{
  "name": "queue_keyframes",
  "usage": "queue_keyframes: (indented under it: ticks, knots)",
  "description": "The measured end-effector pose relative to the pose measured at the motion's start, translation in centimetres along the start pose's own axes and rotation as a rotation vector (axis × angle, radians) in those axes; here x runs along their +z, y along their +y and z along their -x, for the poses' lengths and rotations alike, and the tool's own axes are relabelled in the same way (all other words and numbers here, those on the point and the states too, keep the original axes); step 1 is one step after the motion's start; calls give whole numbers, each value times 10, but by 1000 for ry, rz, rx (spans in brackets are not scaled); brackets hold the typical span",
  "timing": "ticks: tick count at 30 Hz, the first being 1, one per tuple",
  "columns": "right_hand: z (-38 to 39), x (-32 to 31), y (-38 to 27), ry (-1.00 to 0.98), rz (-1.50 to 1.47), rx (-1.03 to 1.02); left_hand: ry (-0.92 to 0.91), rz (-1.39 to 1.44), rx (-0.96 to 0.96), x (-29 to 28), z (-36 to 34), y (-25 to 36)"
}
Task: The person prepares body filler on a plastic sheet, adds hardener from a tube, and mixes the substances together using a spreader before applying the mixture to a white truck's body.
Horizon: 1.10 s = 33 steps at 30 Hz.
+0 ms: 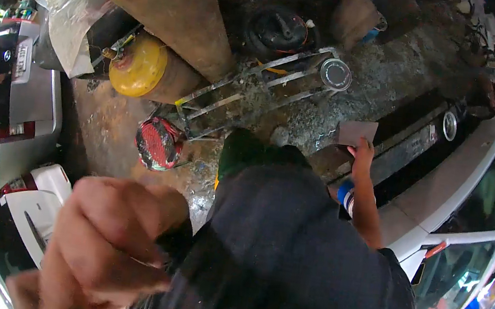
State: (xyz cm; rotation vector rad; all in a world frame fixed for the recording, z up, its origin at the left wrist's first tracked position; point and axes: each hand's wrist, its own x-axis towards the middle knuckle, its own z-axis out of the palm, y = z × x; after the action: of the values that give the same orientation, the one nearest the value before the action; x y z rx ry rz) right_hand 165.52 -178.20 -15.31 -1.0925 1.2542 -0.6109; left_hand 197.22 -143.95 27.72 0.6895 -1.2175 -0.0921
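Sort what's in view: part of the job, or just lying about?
In use: flat grey square sheet, pressed by co-worker's hand on white car's dark front; blue-and-white can near that arm; wearer's clenched left hand close by.
Lying about: two yellow rusty gas cylinders, bare metal trolley frame, round red cap, black tyre.

A clear plastic bag (66,12) hangs at upper left beside the yellow gas cylinders. A white rectangular number plate (21,59) sits upright on the grey car at far left. No screens or signs are visible.
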Motion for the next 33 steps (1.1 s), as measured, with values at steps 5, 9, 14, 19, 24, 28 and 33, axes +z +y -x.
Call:
queue_keyframes:
  ticks: [5,9,14,19,24,28,33]
  knots:
    - [-56,0,-7,66,47,128,279,-287,138,-2,-2,-20]
    - [-103,-45,45,-23,349,15,354,-278,84,-9,16,-44]
    - [-96,-15,0,74,219,201,236,-294,10,-29,55,-55]
    - [-149,-49,44,24,271,179,269,-319,-12,-48,91,-65]
    - [-171,-4,42,-160,242,139,528,-418,-88,-51,153,-79]
    - [-154,38,5,-120,260,133,699,-369,-170,-49,163,-93]
    - [-155,37,-11,-210,288,85,695,-277,-247,-46,140,-102]
